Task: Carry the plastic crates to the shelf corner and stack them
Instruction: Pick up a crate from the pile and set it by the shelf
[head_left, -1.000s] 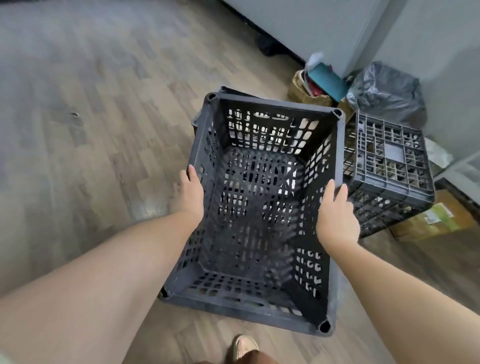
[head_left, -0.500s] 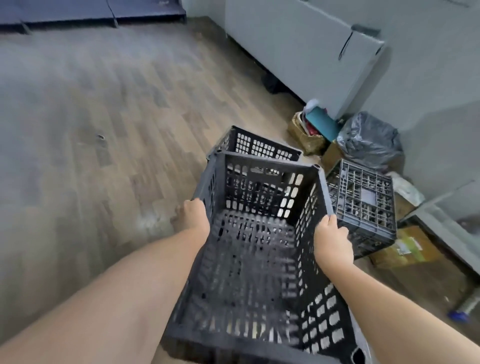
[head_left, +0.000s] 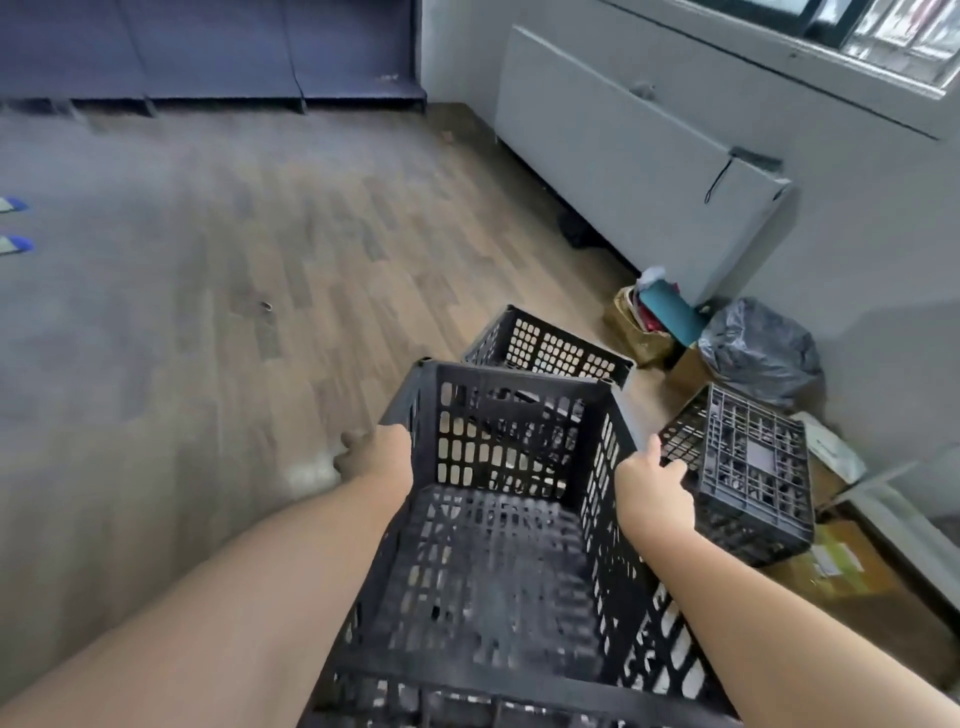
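Note:
I hold a black perforated plastic crate (head_left: 498, 561) up in front of me, open side up. My left hand (head_left: 376, 457) grips its left rim and my right hand (head_left: 652, 493) grips its right rim. Beyond it, a second black crate (head_left: 545, 345) stands on the wooden floor. To the right a grey grid crate (head_left: 748, 467) lies upside down on cardboard boxes. Dark blue shelving (head_left: 208, 52) runs along the far wall.
A black rubbish bag (head_left: 758, 348), a basket of odds and ends (head_left: 644, 322) and cardboard boxes (head_left: 841, 566) crowd the right wall below a white chest cabinet (head_left: 623, 156). Wooden floor (head_left: 234, 312) stretches left and ahead toward the shelving.
The crate has come up off the crate beneath it and level in my hands. My view has risen, and the far shelving and the lower crate now show.

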